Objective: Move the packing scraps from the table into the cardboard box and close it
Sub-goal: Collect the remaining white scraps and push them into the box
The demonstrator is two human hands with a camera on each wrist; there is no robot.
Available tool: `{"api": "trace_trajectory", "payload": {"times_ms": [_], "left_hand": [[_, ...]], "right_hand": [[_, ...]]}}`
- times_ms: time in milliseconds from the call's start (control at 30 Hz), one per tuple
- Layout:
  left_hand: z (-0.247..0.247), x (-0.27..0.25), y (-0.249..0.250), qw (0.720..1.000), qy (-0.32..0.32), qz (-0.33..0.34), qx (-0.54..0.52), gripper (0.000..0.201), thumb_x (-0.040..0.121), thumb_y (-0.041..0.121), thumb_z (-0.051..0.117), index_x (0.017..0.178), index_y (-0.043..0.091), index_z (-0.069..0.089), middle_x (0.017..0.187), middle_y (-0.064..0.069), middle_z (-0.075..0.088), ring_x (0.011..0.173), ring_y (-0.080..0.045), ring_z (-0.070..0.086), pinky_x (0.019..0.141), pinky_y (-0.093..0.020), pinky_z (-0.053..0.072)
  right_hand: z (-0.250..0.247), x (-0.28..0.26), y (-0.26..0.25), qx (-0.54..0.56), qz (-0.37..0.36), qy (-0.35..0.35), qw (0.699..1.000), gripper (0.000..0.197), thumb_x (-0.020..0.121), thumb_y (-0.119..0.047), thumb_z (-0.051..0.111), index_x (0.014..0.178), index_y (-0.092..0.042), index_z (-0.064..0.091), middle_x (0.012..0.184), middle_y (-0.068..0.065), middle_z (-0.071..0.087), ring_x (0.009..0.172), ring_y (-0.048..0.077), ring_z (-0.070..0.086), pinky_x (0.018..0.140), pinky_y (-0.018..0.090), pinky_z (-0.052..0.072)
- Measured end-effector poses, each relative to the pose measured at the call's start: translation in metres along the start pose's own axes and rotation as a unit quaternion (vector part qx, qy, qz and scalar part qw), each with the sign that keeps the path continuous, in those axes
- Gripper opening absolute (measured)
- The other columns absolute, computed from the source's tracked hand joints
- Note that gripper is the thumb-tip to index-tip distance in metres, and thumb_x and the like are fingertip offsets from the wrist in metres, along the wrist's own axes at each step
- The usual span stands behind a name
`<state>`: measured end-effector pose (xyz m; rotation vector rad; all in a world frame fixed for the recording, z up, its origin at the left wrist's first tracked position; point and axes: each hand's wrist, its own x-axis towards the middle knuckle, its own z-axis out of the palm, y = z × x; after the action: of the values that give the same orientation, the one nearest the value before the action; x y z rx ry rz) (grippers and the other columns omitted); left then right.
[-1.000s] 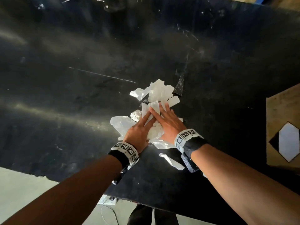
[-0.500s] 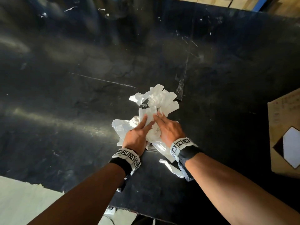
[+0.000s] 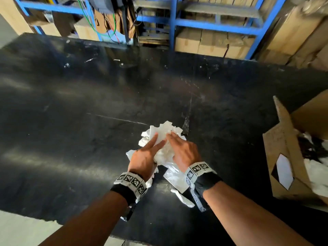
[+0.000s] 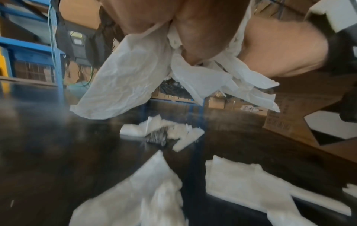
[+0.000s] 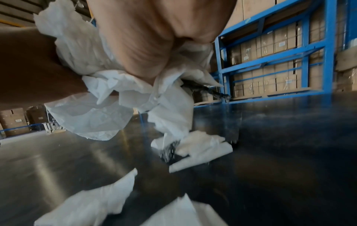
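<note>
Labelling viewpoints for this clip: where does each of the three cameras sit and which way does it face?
Head: on the head, looking down at the black table; both forearms, left hand and right hand lifting the scraps, box at right.
Left wrist: under the left hand, facing along the table; dangling scraps, box beyond.
Right wrist: under the right hand, facing blue racks.
Both wrist views share the scraps left on the table.

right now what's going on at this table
A person is clearing white packing scraps off a black table. Both the left hand and the right hand clutch one bundle of scraps between them, raised above the tabletop. A few loose pieces lie on the table beneath. The cardboard box sits open to the right, with some white scraps already inside.
</note>
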<state>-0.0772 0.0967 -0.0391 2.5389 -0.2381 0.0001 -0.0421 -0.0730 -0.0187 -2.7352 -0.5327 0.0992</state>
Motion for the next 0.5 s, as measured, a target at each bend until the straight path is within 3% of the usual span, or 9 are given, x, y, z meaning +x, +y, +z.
{"api": "trace_trajectory", "payload": {"times_ms": [67,167,267,433,500], "left_hand": [[-0.029,0.005,0.022,1.0,0.008,0.01,0.002,0.092,0.06,-0.013,0.074,0.138,0.034,0.058,0.154,-0.001,0.043,0.077,-0.025,0.074,0.062,-0.038,0.062],[-0.071,0.012,0.062,0.999,0.014,0.023,0.026,0.091,0.063,-0.013,0.07,0.14,0.033,0.056,0.157,0.0,0.038,0.078,-0.026,0.073,0.068,-0.04,0.062],[-0.103,0.023,0.104,0.997,0.034,0.044,0.05,0.089,0.067,-0.01,0.068,0.142,0.035,0.054,0.158,0.004,0.035,0.095,-0.027,0.073,0.079,-0.04,0.061],[-0.126,0.053,0.179,0.988,0.056,0.134,0.06,0.08,0.071,0.004,0.076,0.141,0.036,0.054,0.158,0.005,0.035,0.108,-0.028,0.069,0.085,-0.043,0.059],[-0.128,0.065,0.216,0.982,0.063,0.166,0.06,0.077,0.073,0.009,0.078,0.141,0.036,0.054,0.159,0.006,0.034,0.109,-0.026,0.069,0.086,-0.041,0.059]], "right_hand": [[-0.031,-0.003,-0.009,-0.004,-0.001,0.024,1.0,0.074,0.065,0.016,0.07,0.135,-0.007,0.06,0.141,0.013,0.06,0.095,0.039,0.073,0.073,0.051,0.062],[-0.079,-0.007,-0.018,-0.021,0.006,0.066,0.998,0.075,0.07,0.013,0.071,0.14,-0.011,0.056,0.146,0.011,0.056,0.105,0.036,0.071,0.085,0.048,0.061],[-0.129,-0.016,-0.021,-0.031,0.022,0.105,0.994,0.074,0.074,0.012,0.069,0.142,-0.013,0.054,0.15,0.007,0.051,0.109,0.036,0.069,0.091,0.046,0.059],[-0.213,-0.044,-0.001,-0.053,0.065,0.174,0.981,0.073,0.084,0.007,0.063,0.149,-0.019,0.045,0.157,0.001,0.042,0.125,0.032,0.061,0.104,0.041,0.051],[-0.244,-0.06,0.016,-0.063,0.088,0.201,0.974,0.073,0.084,0.003,0.068,0.149,-0.021,0.045,0.157,0.0,0.043,0.125,0.031,0.061,0.103,0.042,0.052]]}}
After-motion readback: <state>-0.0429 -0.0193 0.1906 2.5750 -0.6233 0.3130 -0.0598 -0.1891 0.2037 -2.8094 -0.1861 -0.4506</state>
